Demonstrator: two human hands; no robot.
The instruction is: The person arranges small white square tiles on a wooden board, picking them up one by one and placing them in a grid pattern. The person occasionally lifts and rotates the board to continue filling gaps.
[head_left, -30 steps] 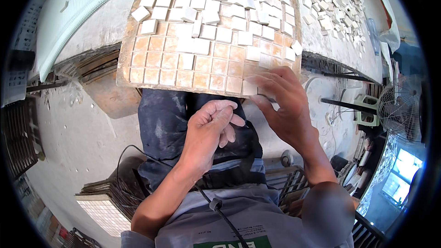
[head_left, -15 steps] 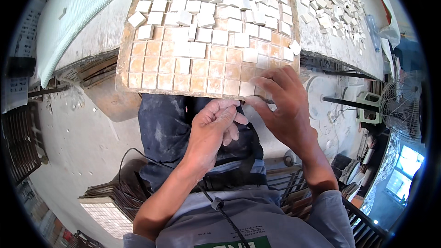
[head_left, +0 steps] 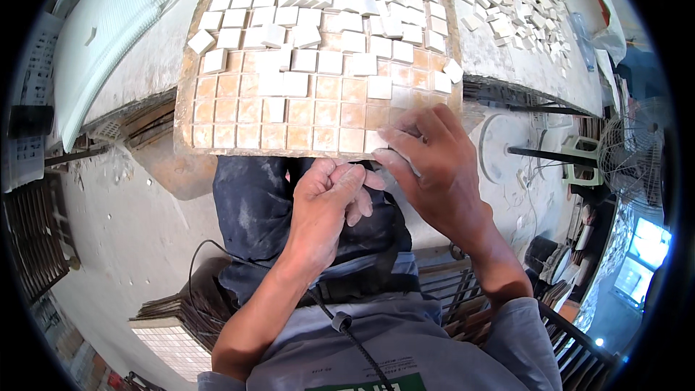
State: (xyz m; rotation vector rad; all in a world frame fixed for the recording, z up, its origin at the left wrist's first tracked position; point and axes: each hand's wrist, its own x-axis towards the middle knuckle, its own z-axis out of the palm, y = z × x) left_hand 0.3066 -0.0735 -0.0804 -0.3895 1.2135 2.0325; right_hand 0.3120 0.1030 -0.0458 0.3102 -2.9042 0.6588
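holding left forearm (head_left: 271, 300) slanted up-right, right forearm (head_left: 499, 268) slanted up-left. showing left hand (head_left: 327, 195) with fingers (head_left: 360, 208) loosely curled, thumb (head_left: 349, 184) against the upper ones, lower ones sticking out to the right. arching right hand (head_left: 438, 166) slightly higher and just beside left, back side up, with thumb tip close below bent index (head_left: 397, 137). unclear from here if pinching anything.

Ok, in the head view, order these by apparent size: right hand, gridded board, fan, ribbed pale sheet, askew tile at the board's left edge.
1. Gridded board
2. Ribbed pale sheet
3. Right hand and fan: too close to rank; the fan looks farther from the camera
4. Askew tile
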